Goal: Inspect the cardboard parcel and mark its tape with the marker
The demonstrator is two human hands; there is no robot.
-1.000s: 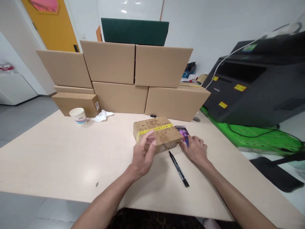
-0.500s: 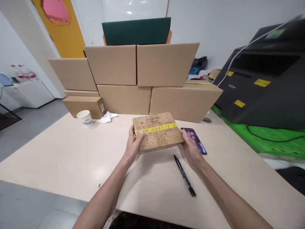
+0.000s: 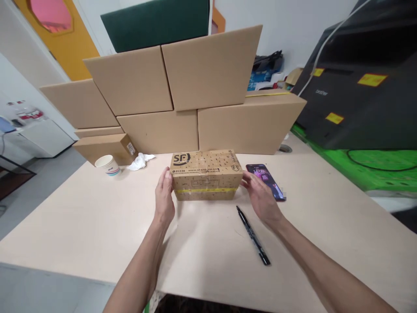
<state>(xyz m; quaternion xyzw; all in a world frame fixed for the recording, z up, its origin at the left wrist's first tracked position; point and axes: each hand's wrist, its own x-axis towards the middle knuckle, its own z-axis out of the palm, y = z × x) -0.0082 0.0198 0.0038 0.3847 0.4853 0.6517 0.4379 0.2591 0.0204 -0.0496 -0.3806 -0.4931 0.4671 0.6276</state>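
Once I had tipped the parcel (image 3: 206, 174) onto its long edge, it stood mid-surface (image 3: 81, 217), left hand (image 3: 164, 198) and right hand (image 3: 260, 198) open at its ends, pen (image 3: 253, 235) nearer.

White walls (image 3: 286, 21), orange door (image 3: 57, 41), grey floor (image 3: 35, 178), beige table (image 3: 81, 221)

Small parcel (image 3: 206, 174): brown cardboard, black logo and small black speckle print, one yellow tape band round it. Stacked cartons (image 3: 182, 95) behind: plain brown. Table (image 3: 81, 217): pale beige. Pen (image 3: 253, 235): black. Phone (image 3: 266, 181): dark, screen lit purple. Paper cup (image 3: 107, 165): white with red and blue stripes (print unreadable). Printer (image 3: 361, 87): black, yellow stickers. Door (image 3: 55, 30): orange, pink panel.
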